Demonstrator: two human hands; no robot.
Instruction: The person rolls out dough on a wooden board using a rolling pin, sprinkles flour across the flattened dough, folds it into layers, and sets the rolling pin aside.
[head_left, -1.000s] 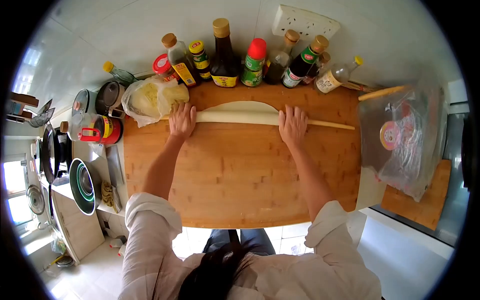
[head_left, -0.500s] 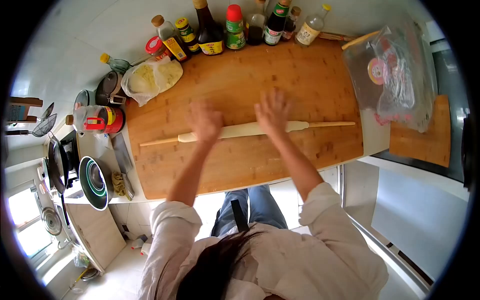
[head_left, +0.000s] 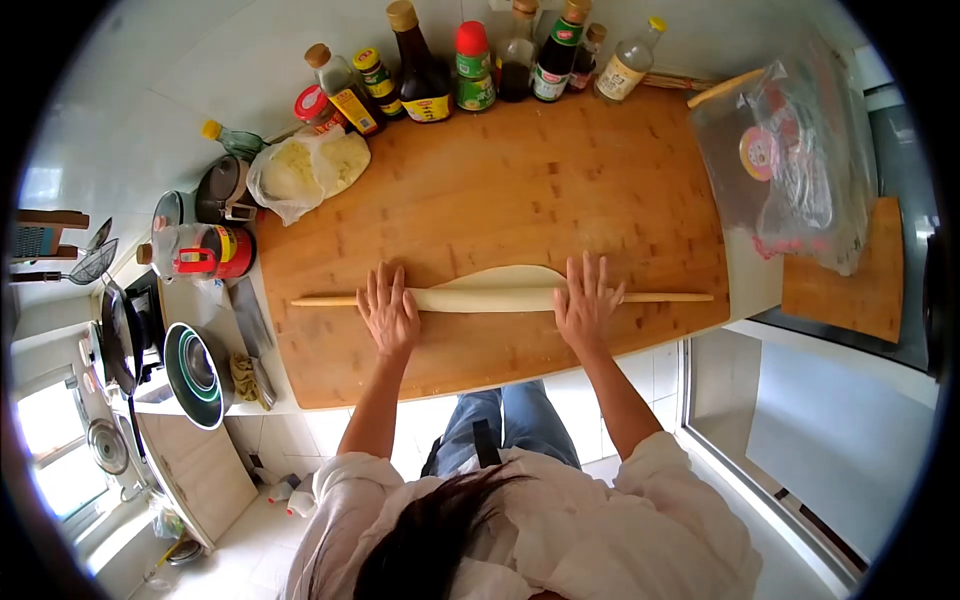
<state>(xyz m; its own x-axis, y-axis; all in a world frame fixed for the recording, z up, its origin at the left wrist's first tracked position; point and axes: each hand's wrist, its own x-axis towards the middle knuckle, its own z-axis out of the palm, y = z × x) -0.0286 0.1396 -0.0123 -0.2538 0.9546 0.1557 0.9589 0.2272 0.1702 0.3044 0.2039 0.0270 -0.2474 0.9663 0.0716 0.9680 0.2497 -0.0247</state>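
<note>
A pale sheet of dough [head_left: 487, 299] is wound around a long thin rolling pin [head_left: 668, 297], and a loose flap of it lies flat on the far side. Both rest on a large wooden board [head_left: 480, 210]. My left hand [head_left: 388, 312] presses on the left end of the roll with fingers stretched out and pointing away from me. On the right end lies my right hand [head_left: 588, 303], palm down, its fingers spread. Bare ends of the pin stick out past both hands. Whatever dough is beneath the palms is hidden.
Sauce and seasoning bottles [head_left: 425, 75] line the back edge. A plastic bag with pale yellow contents [head_left: 310, 170] sits back left. Left of the board are a cleaver [head_left: 250, 315], a red-labelled jug [head_left: 222, 250] and nested bowls [head_left: 195, 375]. A clear plastic bag [head_left: 800, 170] lies at right.
Both hands have come back toward me and moved apart, rolling the pin nearer. The pin now lies level rather than slanted, and a dough flap shows behind it.
</note>
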